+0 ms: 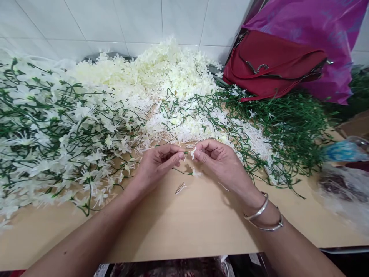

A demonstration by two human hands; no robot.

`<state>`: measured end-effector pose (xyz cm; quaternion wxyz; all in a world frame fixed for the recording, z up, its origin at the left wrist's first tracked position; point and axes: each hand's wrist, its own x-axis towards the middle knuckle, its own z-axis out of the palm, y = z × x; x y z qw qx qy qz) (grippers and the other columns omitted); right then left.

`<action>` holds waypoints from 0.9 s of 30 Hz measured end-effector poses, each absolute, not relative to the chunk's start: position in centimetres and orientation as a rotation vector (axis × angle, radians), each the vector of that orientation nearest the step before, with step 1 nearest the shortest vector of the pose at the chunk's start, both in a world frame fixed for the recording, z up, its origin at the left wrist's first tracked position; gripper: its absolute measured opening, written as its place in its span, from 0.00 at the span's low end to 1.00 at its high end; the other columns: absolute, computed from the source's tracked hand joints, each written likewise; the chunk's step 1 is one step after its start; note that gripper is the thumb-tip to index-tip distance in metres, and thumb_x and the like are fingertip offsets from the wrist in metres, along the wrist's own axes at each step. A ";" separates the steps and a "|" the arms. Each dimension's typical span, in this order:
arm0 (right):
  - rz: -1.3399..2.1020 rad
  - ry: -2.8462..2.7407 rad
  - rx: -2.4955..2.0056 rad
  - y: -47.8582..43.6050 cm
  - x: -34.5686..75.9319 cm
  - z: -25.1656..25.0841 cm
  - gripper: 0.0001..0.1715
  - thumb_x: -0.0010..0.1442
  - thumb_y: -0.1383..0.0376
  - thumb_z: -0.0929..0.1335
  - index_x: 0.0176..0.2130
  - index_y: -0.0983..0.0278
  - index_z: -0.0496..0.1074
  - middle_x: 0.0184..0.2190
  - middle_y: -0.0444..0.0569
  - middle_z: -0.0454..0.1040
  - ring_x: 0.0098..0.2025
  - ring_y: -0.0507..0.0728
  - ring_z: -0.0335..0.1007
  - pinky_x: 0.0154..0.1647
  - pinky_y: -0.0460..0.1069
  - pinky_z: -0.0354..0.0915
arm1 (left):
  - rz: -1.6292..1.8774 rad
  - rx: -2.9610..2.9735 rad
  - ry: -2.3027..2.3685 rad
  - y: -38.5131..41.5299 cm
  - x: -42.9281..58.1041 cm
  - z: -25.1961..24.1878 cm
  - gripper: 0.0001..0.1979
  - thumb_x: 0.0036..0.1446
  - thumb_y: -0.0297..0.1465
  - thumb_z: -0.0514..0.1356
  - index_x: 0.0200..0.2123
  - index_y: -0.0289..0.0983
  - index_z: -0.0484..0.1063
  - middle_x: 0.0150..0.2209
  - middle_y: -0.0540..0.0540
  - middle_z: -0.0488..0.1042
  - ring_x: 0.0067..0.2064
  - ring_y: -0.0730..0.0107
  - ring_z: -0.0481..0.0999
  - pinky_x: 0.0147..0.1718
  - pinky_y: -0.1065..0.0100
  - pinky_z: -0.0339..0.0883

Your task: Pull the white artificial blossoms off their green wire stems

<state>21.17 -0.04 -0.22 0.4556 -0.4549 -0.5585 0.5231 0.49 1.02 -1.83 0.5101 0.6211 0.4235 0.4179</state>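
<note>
Between heaped blossoms (175,80) and front edge, over a broad strip of counter (184,227), the left hand (157,163) pinched a green stem (186,152), the right hand (223,161) a white flower (192,153) at its tip. At right, a translucent bag (338,209) held dark material (337,186).

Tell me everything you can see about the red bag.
The red bag looks like smooth leather, with a thin red strap, dark edging and a silvery curved fitting. It lies slumped and tilted at the table's back right, apparently resting on green stems, a purple plastic bag behind it. Its contents are hidden.
</note>
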 end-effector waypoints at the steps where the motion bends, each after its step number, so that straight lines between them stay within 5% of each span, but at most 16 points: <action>1: 1.298 -1.386 -1.121 0.0 21.1 -0.2 0.16 0.60 0.53 0.77 0.36 0.62 0.76 0.30 0.43 0.73 0.31 0.52 0.64 0.33 0.48 0.61 | 0.995 1.509 1.023 1.0 0.5 -1.8 0.11 0.62 0.39 0.68 0.41 0.37 0.84 0.33 0.46 0.82 0.32 0.71 0.78 0.32 0.72 0.71; 27: 1.361 -1.420 -1.235 -0.1 20.4 -0.4 0.17 0.60 0.53 0.76 0.33 0.63 0.75 0.26 0.44 0.76 0.29 0.52 0.68 0.31 0.49 0.63 | 0.925 1.860 1.150 0.6 0.9 -1.5 0.10 0.66 0.34 0.62 0.34 0.39 0.80 0.28 0.52 0.81 0.31 0.73 0.77 0.33 0.73 0.64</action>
